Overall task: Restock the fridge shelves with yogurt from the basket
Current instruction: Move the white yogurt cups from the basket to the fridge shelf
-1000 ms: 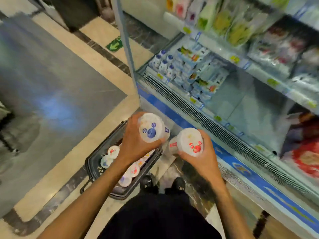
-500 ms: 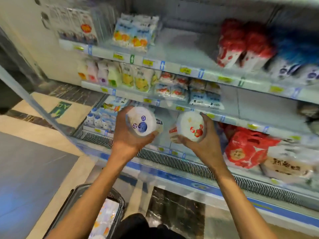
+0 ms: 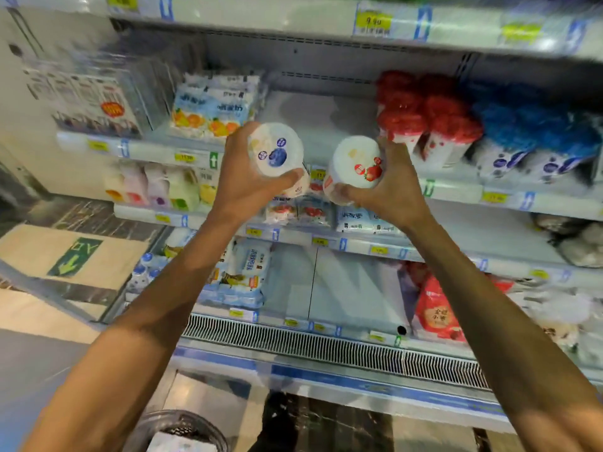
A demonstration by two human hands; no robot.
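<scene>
Lifted since half a second ago, both hands and both cups, from the level of the middle shelves up to the front edge of the upper shelf (image 3: 319, 119). Pushed down to the bottom edge of view, the basket (image 3: 208, 425), with only a dark curved rim and something white inside it showing.

Gripped in the left hand (image 3: 243, 187), a blueberry yogurt cup (image 3: 275, 151), tipped with its printed lid toward the camera, fingers curled behind it, thumb pressed along its lower side. Gripped in the right hand (image 3: 388, 190), a strawberry yogurt cup (image 3: 355, 164), lid toward the camera too, thumb under the near side, fingers wrapped round the far side. Side by side at much the same height, near each other yet apart, with a narrow gap between the two cups and no contact between the hands.

Behind both cups, a bare stretch in the middle of the upper shelf. Toward the left end of that shelf, orange-printed packs (image 3: 212, 106). Toward the right, red-lidded cups (image 3: 424, 125), just beside the right hand's fingers as seen from here, then blue-lidded cups (image 3: 528, 141) farther right. Neither held cup resting on the shelf; whether over its edge or short of it, cannot tell.

Below the arms, two lower shelves of blurred packs, a red bag (image 3: 437, 314) on the lowest at right, and a vent grille (image 3: 326, 347) along the fridge's front.
</scene>
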